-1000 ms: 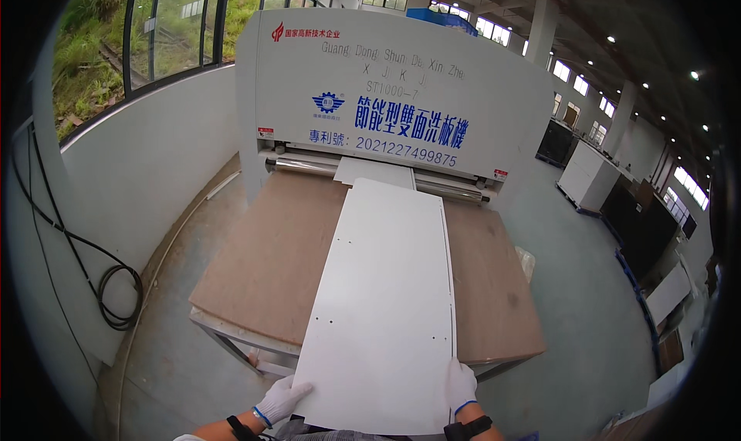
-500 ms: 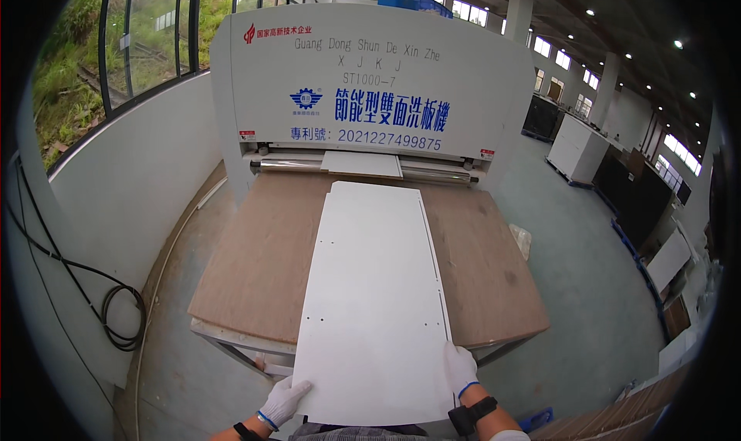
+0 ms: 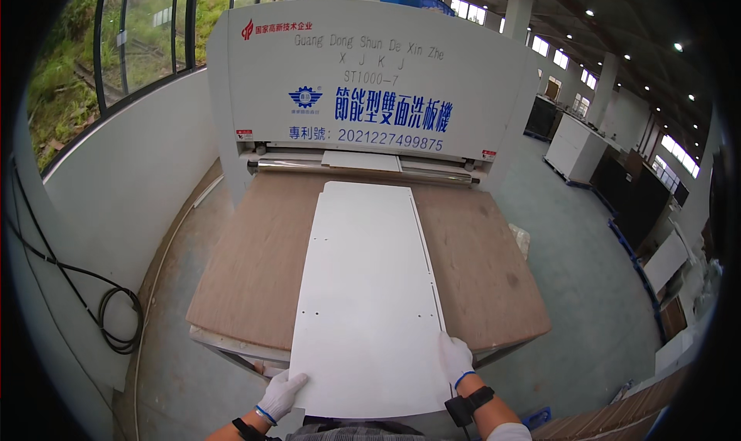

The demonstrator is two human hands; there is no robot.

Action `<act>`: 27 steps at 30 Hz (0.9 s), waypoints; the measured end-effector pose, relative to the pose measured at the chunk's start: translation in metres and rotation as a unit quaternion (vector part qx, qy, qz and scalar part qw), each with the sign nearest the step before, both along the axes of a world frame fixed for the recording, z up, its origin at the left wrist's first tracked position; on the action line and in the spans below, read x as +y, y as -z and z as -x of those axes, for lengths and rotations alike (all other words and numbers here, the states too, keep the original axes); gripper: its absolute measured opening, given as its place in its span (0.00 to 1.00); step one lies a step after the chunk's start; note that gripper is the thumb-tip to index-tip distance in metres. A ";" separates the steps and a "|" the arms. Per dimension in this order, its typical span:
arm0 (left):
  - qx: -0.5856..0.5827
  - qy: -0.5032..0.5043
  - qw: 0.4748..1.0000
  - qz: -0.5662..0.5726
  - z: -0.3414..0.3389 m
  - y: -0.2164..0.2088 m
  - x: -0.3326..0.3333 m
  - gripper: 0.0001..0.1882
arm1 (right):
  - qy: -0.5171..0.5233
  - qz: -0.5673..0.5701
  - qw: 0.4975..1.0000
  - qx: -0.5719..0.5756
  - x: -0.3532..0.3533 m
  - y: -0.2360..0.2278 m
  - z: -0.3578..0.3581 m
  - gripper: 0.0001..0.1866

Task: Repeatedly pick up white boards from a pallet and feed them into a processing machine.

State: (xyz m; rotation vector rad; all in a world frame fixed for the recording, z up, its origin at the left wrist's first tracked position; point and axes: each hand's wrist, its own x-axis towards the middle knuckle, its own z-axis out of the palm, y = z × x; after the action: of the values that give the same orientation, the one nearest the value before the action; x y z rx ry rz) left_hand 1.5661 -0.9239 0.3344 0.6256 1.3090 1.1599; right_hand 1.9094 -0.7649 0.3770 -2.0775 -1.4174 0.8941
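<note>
A long white panel with small drilled holes lies on a brown wooden table, its near end reaching past the table edge toward me. My left hand, in a white glove, is closed on the panel's left edge near that end, thumb on top. On the opposite edge, a little farther up, my right hand grips the panel, also gloved. Beyond the panel's far end, a second white board sticks out from under the metal roller of a large white machine. A gap separates the two boards.
A white wall with windows runs along the left, black cable hanging coiled on it. At the right, a white stack and dark panels stand on the grey floor. Brown boards lie at the lower right.
The held panel has shifted slightly left and a little forward, both hands with it. The second board has slid a bit farther under the roller.
</note>
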 end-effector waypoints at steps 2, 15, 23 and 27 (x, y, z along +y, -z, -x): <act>-0.001 -0.003 1.000 -0.006 0.003 -0.004 0.009 0.20 | -0.021 0.015 0.999 -0.024 0.010 -0.005 0.005 0.32; -0.010 0.000 1.000 -0.015 0.027 -0.009 0.078 0.20 | -0.012 0.006 0.999 -0.040 0.079 -0.009 0.029 0.31; 0.011 -0.006 1.000 -0.013 0.034 -0.013 0.112 0.20 | -0.021 0.002 0.998 -0.052 0.111 -0.015 0.039 0.33; 0.022 -0.006 1.000 -0.001 0.034 -0.015 0.124 0.21 | -0.023 -0.004 0.998 -0.059 0.125 -0.013 0.042 0.34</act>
State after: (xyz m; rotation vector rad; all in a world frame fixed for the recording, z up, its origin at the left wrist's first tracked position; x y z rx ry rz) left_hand 1.5323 -0.8002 0.3498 0.6496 1.3512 1.1630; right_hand 1.8673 -0.6397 0.3900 -2.1313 -1.5321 0.7934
